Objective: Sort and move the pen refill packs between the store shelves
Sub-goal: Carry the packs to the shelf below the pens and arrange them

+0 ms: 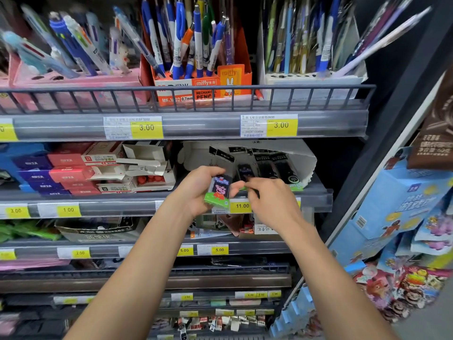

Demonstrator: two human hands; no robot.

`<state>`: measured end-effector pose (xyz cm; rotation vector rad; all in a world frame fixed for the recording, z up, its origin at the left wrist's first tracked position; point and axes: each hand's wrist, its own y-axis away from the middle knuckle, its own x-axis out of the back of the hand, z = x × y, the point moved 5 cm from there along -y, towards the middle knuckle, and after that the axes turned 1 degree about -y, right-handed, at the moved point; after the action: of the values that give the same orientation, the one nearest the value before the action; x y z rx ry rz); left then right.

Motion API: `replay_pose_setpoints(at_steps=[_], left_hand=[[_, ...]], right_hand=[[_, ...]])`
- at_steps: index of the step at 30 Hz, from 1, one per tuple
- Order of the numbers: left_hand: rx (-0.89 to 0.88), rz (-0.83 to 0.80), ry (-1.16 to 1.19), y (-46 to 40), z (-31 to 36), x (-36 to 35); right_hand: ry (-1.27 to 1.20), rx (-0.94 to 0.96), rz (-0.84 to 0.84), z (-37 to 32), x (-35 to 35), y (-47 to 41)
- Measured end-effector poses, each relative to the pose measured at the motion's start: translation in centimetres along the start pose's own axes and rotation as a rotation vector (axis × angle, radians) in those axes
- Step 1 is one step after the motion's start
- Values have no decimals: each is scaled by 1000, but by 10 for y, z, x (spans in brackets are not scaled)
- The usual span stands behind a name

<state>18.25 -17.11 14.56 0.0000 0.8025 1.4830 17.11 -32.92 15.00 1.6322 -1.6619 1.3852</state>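
At second shelf, front edge:
Left hand [198,190]: gripping cartoon-pig refill pack [219,191].
Right hand [268,200]: fingers curled, pinching pack's right edge.
Behind: black refill packs [267,165] in white box [307,163].

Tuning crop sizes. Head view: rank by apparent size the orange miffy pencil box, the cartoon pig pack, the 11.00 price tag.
1. Orange miffy pencil box, largest by far.
2. Cartoon pig pack, partly covered by the left hand gripping it, and nearer the camera.
3. 11.00 price tag, smallest.
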Motion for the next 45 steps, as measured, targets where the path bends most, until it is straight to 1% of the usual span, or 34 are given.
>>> replay_pose_setpoints(at_steps=[3, 5, 6, 8, 9, 10, 11, 13, 14, 15, 16, 18, 19, 20, 22, 23, 24, 26, 28, 29, 32, 33, 34, 36, 39, 41, 43, 45], left_hand=[[-110, 37, 113, 2, 5, 6], [-150, 37, 172, 7, 6, 11], [-160, 33, 179, 10, 5, 14], [-184, 35, 189, 16, 4, 20], [-197, 33, 202, 19, 4, 21], [-202, 27, 209, 21, 3, 22], [-196, 15, 192, 22, 2, 22], [-192, 10, 70, 23, -1, 22], [-214, 24, 19, 23, -2, 22], [-249, 47, -4, 23, -1, 22], [-279, 78, -10, 23, 0, 23], [-318, 139, -24, 21, 1, 27], [-344, 174, -86, 20, 4, 29], [-388, 223, -224, 18, 8, 31], [-504, 292, -619, 14, 22, 31], [-538, 316, -768, 12, 29, 29], [-551, 350, -874, 10, 36, 27], [-527, 406, -1010, -3, 45, 24], [-503, 401, -1042, -17, 48, 19], [-525, 392, -1074, -23, 49, 16], [-615, 372, -1249, -34, 52, 3], [-619, 359, -1332, -37, 52, -2], [-614, 361, -1435, -38, 53, -5], [-609, 418, -1597, -37, 54, -6], [-639, 445, -1689, -28, 51, 1], [-625, 424, -1633, -22, 46, 11], [-563, 369, -1557, -19, 41, 18], [-491, 317, -1536, -16, 39, 23]], right_hand=[[61, 58, 12, 0, -5, 6], [74, 74, 25, -2, -6, 9], [60, 75, 58, -4, -5, 11], [-74, 38, 205, -7, 3, 18], [-199, -9, 277, -9, 8, 24], [-361, -77, 298, -11, 9, 29], [-553, -168, 246, -15, 5, 32], [-924, -338, 4, -32, -13, 37], [-1036, -379, -96, -40, -21, 38], [-1094, -389, -156, -47, -27, 39], [-1113, -384, -180, -51, -30, 38], [-1077, -386, -161, -49, -33, 35], [-1050, -402, -132, -47, -33, 31], [-1022, -420, -98, -45, -32, 27], [-961, -441, -31, -43, -30, 16], [-928, -446, -7, -43, -29, 10], [-881, -446, 10, -43, -28, 4], [-721, -416, 23, -45, -24, -7], [-537, -345, 38, -45, -21, -11], [-428, -300, 75, -42, -18, -11], [-2, -150, 283, -27, -4, -3], [95, -101, 316, -21, -2, 0], [153, -49, 315, -16, -3, 2], [191, 42, 252, -8, -10, 4], [193, 131, 209, -2, -20, 8], [199, 166, 193, 0, -23, 10], [191, 192, 185, 3, -23, 10], [188, 216, 167, 6, -21, 9]])
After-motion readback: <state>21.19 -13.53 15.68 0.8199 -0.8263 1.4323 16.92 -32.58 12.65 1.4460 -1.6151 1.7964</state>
